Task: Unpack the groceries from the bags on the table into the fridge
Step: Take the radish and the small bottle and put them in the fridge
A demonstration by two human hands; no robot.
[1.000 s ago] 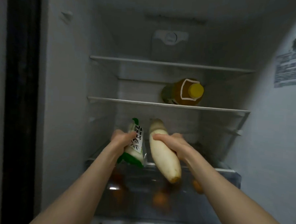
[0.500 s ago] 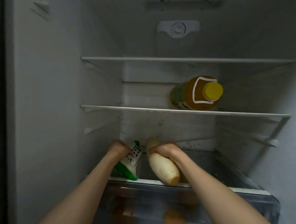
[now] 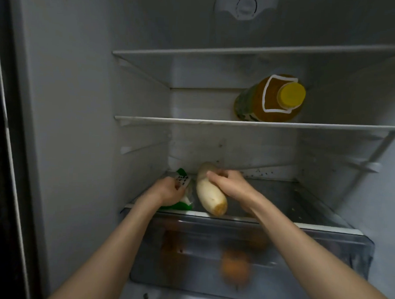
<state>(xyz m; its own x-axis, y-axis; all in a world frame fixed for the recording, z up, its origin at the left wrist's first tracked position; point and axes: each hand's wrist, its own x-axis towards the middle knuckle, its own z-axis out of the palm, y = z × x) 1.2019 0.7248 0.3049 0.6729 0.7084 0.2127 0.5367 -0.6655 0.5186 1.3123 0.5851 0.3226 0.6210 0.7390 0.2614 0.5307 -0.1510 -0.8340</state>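
Both my arms reach into the open fridge, down to its lowest glass shelf point(image 3: 292, 200). My left hand point(image 3: 167, 191) grips a green and white packet point(image 3: 183, 183) that lies on the left part of that shelf. Just right of it, a long white radish point(image 3: 209, 193) rests on the shelf with its cut end toward me. My right hand point(image 3: 230, 184) holds the radish around its middle from the right side.
A yellow-capped bottle of amber liquid point(image 3: 270, 99) lies on the middle shelf point(image 3: 193, 121) at the right. The top shelf point(image 3: 220, 51) holds nothing. Below my arms, a clear drawer point(image 3: 324, 252) contains several orange round fruits point(image 3: 235, 269). The fridge's left wall point(image 3: 79, 120) stands close.
Both hands have carried the packet and the radish down and further into the fridge, until they lie on the lowest shelf. The view has moved closer.
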